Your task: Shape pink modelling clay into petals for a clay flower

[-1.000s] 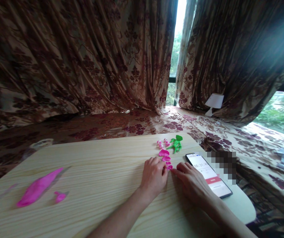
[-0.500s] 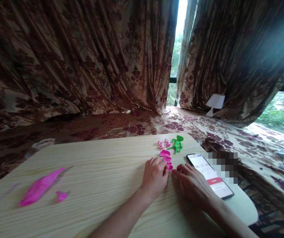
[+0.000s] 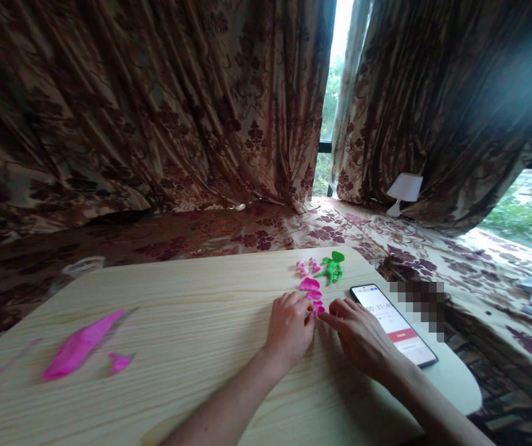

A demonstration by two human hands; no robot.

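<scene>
My left hand (image 3: 290, 327) rests on the table with its fingers curled in, its fingertips at the lower end of a short row of pink petal-shaped pieces (image 3: 310, 284). From the right, my right hand (image 3: 361, 334) reaches the same spot, fingers bent and the index fingertip beside the lowest small pink piece (image 3: 319, 310). Whatever is pinched between the fingertips of either hand is too small and covered to make out. Beyond the row lie pink-and-white bead-like clusters (image 3: 301, 268) and a green leafy shape (image 3: 332, 267).
A phone (image 3: 400, 328) with a running timer lies right of my right hand. On the left of the wooden table (image 3: 177, 322) are a large flattened pink piece (image 3: 82, 347), a small pink lump (image 3: 119, 363) and a thin pink strip (image 3: 13, 359). A white lamp (image 3: 405, 187) stands beyond.
My right hand has shifted slightly left, its index fingertip now at the small pink piece. The view has moved a little; the left hand stays by the row.
</scene>
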